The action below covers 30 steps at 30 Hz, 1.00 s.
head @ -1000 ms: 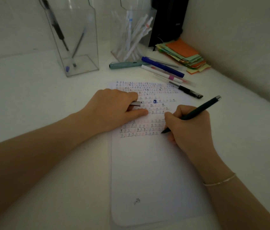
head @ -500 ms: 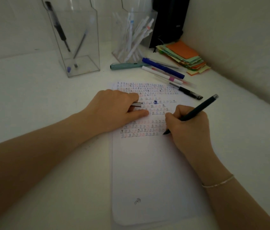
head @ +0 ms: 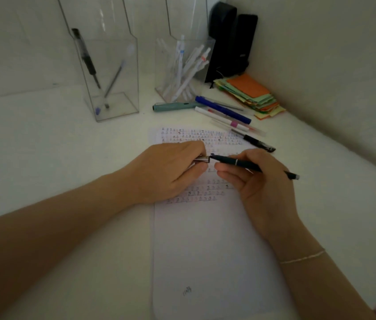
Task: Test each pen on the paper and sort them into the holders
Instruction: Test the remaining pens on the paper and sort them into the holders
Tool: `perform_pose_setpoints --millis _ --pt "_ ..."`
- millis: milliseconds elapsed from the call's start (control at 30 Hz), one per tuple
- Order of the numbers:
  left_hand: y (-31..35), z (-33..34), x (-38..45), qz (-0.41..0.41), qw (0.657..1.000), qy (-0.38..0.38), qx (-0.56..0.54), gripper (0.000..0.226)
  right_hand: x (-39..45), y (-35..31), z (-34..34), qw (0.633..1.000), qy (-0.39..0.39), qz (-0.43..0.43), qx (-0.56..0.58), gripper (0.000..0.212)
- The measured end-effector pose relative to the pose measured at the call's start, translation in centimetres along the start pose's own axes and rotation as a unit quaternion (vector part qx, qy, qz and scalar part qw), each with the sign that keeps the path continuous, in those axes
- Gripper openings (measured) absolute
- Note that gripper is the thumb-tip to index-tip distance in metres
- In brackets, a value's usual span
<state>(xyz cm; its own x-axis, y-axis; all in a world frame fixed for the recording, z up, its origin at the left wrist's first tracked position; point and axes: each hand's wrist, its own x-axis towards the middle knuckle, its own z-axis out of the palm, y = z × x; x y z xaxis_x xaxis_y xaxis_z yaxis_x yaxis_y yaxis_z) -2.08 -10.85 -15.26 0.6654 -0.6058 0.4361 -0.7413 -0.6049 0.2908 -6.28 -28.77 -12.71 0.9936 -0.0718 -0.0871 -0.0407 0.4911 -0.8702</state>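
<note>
From the head camera, the right hand (head: 260,181) is no longer writing: a moment ago it was pressing the dark pen (head: 247,163) tip-down on the paper (head: 205,250), and now it is holding that pen lifted and turned nearly level, its nib pointing left. The left hand (head: 170,169), lying on the paper as before, is pinching a silvery cap (head: 202,160), and the nib is meeting the cap's open end. My reading is that the test scribble is finished and the pen is being capped, so sorting comes next.

The paper is lying flat on the desk (head: 44,158), its upper part filled with rows of small marks. Behind it, the left holder (head: 113,72) is holding only a few pens, while the right holder (head: 182,70) is carrying a bunch of white ones. Several loose pens (head: 224,112) are waiting between the paper and a stack of coloured notes (head: 251,93), seemingly untested.
</note>
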Motion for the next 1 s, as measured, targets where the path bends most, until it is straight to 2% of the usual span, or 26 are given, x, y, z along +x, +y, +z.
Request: perform_pose_setpoints --millis 167,233,333,400,467,533,600,667,800,900,1000 --pt "-0.1 0.0 0.0 -0.010 1.000 -0.009 0.003 0.025 0.2 0.2 -0.4 0.999 0.025 -0.014 0.017 0.024" --pt "0.0 0.0 -0.1 -0.006 1.000 -0.009 0.006 0.024 0.3 0.3 -0.4 1.000 0.017 -0.016 -0.011 0.021" --pt "0.1 0.0 0.0 0.012 1.000 -0.013 0.007 0.024 0.4 0.5 -0.6 0.987 -0.014 -0.051 -0.154 0.018" --pt "0.1 -0.1 0.0 0.033 0.999 -0.018 -0.001 0.024 0.2 0.7 -0.7 0.955 -0.038 -0.087 -0.280 0.016" --pt "0.2 -0.2 -0.1 0.045 0.999 -0.020 -0.015 0.025 0.1 0.7 -0.6 0.935 -0.057 -0.099 -0.336 0.014" --pt "0.2 -0.3 0.0 0.045 0.998 -0.016 -0.033 0.027 0.1 0.5 -0.5 0.941 -0.073 -0.082 -0.320 0.022" --pt "0.4 -0.2 0.1 0.041 0.998 -0.007 -0.056 0.028 0.2 0.3 -0.5 0.968 -0.086 -0.035 -0.231 0.041" --pt "0.6 -0.1 0.3 0.036 0.996 -0.009 -0.075 0.027 0.4 0.3 -0.5 0.978 -0.088 -0.022 -0.187 0.046" --pt "1.0 0.1 0.2 -0.004 0.990 -0.041 -0.135 0.025 0.1 1.2 0.0 0.941 -0.056 -0.107 -0.315 0.034" --pt "1.3 0.2 0.0 -0.018 0.983 -0.087 -0.164 0.017 -0.1 1.3 0.3 0.928 -0.048 -0.123 -0.348 0.032" --pt "1.3 0.2 0.0 -0.022 0.983 -0.089 -0.159 0.021 -0.1 1.5 0.4 0.926 -0.049 -0.125 -0.353 0.030"
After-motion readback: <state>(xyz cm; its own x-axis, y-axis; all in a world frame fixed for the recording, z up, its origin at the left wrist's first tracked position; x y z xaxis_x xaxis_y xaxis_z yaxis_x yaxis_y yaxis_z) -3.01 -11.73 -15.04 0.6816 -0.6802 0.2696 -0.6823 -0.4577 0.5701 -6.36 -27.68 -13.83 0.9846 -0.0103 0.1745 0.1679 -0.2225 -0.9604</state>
